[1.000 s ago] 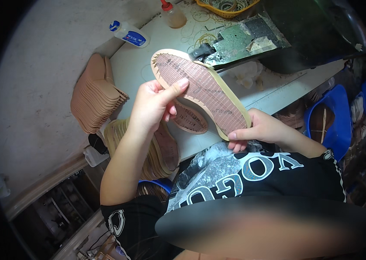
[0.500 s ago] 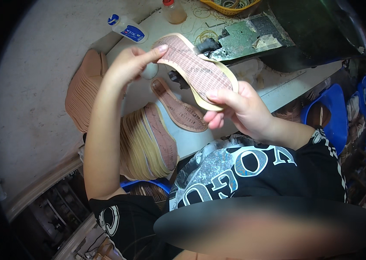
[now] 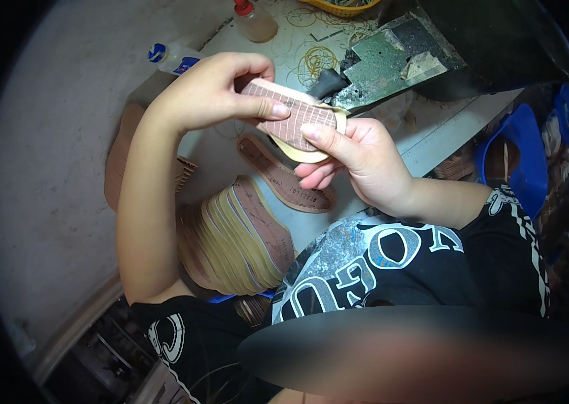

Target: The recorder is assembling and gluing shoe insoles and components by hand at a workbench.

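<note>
Left hand (image 3: 211,93) pinched insole (image 3: 298,113) at left end, right hand (image 3: 368,160) gripped right end; even thumb pressure, firm support beneath probably worked best.

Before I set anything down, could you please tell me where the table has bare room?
Bare table shows between the yellow-edged insole stack, the single insole and the shirt, and between that stack, the left forearm and the single insole. It is crowded around the red-capped bottle, bands and green plate.
</note>
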Available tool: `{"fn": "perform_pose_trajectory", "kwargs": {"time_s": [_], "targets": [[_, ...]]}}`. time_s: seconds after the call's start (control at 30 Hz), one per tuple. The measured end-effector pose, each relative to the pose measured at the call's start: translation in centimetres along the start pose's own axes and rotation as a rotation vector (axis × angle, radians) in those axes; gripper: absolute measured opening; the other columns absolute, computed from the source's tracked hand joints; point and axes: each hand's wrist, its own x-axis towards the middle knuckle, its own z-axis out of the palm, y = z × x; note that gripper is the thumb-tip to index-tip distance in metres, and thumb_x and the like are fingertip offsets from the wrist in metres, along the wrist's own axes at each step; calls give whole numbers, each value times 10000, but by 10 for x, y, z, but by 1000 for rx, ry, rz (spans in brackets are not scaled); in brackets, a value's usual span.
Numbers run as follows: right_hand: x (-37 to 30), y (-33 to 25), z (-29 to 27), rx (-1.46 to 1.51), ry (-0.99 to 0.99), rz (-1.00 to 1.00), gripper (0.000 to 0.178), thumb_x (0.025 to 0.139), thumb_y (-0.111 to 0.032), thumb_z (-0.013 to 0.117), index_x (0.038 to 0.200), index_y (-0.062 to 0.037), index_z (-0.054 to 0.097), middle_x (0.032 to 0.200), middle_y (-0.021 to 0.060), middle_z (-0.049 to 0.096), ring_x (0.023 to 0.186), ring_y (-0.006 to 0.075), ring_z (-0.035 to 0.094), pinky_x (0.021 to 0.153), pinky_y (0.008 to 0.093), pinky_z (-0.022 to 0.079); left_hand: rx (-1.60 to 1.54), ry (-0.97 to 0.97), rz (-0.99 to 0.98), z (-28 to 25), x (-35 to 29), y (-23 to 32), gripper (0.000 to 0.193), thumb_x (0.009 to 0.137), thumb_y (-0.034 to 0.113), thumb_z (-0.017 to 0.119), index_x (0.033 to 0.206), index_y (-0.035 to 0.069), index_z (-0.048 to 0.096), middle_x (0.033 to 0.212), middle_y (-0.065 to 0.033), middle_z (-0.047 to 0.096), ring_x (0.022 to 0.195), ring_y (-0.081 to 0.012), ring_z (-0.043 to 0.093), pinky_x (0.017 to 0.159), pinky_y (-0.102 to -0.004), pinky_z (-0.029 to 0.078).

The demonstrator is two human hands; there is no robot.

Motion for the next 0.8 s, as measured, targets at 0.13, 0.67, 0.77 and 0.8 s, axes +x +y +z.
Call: {"fn": "perform_pose_trajectory", "kwargs": {"time_s": [0.13, 0.67, 0.77, 0.8], "targets": [[-1, -10, -3, -31, -19, 76, 395, 942, -330, 577, 953, 61, 633, 830, 148, 684, 711, 157, 690, 635, 216, 555, -31, 53, -86, 13, -19, 16, 316, 832, 287, 710, 862, 15, 554, 705, 7, 525, 662, -58, 507, 531, -219, 415], [12, -4, -6, -85, -80, 15, 329, 942, -261, 580, 974, 62, 635, 873, 148, 681, 773, 163, 695, 643, 220, 576, -285, 126, -57, 33, -29, 1, 225, 890, 214, 649, 883, 2, 573, 696, 21, 510, 641, -54, 456, 553, -222, 397], [16, -2, -3, -63, -108, 22, 307, 939, -231, 581, 984, 69, 628, 895, 155, 678, 798, 168, 693, 665, 228, 579, -345, 47, -146, 23, -33, -1, 228, 886, 200, 663, 947, 4, 564, 806, 23, 555, 752, -47, 507, 645, -200, 454], [16, -2, -3, -46, -109, 37, 306, 937, -230, 583, 989, 68, 629, 902, 156, 678, 796, 168, 693, 667, 232, 578, -345, 47, -146, 23, -34, 1, 228, 886, 200, 663, 947, 4, 564, 806, 23, 555, 752, -47, 507, 645, -200, 454]]}}
